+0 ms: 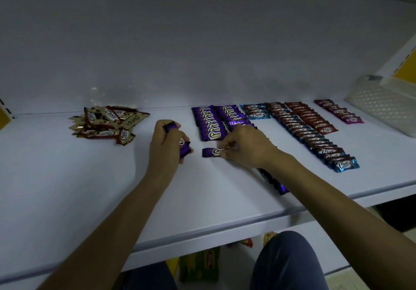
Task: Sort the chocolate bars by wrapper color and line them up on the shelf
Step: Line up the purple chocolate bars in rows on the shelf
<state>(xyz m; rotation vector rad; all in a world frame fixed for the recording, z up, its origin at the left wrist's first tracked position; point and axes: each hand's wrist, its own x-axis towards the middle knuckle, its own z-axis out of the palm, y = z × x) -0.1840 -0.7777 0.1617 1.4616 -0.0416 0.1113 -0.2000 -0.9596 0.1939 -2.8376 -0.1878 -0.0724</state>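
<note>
Purple bar (211,152) lies flat on shelf (90,188), at 6 o'clock of purple row (209,123). Right hand (247,146) pinches its end. Left hand (162,152) grips spare bars (185,149). Probably light with slippery foil; take by crimped ends.

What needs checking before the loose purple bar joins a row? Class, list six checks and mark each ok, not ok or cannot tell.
1. Right hand pinches the loose purple bar: ok.
2. That bar lies label up, like the left purple row: ok.
3. Bare shelf in front of that row: ok.
4. Front end of the right purple row: cannot tell, the right hand covers it.
5. Spare bars gripped in the left hand show purple: ok.
6. Gold pile lined up: not ok, it lies in a heap.
</note>
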